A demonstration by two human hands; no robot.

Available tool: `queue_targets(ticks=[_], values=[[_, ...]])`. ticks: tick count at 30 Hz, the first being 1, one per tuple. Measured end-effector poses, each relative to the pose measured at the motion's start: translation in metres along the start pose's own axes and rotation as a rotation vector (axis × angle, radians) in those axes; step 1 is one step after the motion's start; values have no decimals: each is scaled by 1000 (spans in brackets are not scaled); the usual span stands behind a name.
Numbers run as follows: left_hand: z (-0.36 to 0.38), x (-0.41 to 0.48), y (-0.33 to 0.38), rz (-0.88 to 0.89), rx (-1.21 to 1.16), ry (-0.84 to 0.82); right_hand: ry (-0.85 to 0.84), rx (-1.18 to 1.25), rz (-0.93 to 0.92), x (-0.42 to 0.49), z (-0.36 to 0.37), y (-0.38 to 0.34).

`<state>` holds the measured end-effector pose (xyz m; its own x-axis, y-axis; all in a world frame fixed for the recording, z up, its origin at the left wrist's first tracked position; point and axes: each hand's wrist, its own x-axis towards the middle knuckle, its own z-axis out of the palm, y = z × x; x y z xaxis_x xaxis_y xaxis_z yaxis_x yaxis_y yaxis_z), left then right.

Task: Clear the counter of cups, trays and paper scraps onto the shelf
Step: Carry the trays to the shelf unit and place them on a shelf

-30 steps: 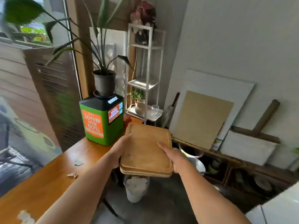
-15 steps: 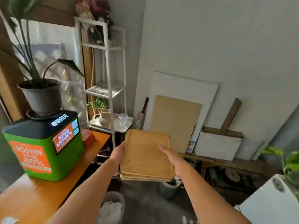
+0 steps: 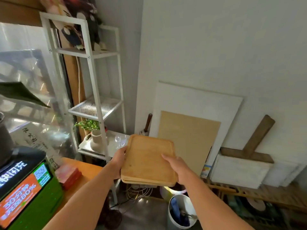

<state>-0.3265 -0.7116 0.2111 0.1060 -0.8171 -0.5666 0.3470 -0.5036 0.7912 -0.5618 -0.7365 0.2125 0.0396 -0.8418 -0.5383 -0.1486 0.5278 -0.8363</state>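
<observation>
Trays (image 3: 147,161) in both hands; vase (image 3: 96,142), glass (image 3: 119,139) on shelf (image 3: 93,107)

Daylight from the left, w/ strong glare on the clear plastic sheet (image 3: 29,90); detail behind it washed out. White wall (image 3: 216,47) evenly lit, soft, no hard shadows. Mesh shelf (image 3: 93,107) catches a bright patch. Floor under the counter (image 3: 86,170) is dim, w/ one blown-out hot spot by the white bucket (image 3: 172,211). Wide-angle bend: shelf posts lean, edges stretch. Green box (image 3: 33,201) bottom-left smeared, text soft. Centre reasonably sharp.
</observation>
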Motion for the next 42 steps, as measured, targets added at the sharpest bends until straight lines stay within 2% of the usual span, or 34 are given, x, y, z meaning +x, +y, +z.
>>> queue_targets(ticks=[5,16,22,30,35,42], values=[[29,56,29,41,-2,29,-58,-7,15,82,-15,-35],[64,143,98,104,35,270,-222,-151,-77,213,-23,-146],[51,177,124,148,108,440,-292,-271,-103,266,16,-183],[8,234,185,180,11,404,-403,-341,-200,335,80,-252],[-19,272,238,245,-86,475,-496,-360,-208,367,122,-305],[-48,314,269,187,-112,546,-528,-479,-189,412,177,-348]])
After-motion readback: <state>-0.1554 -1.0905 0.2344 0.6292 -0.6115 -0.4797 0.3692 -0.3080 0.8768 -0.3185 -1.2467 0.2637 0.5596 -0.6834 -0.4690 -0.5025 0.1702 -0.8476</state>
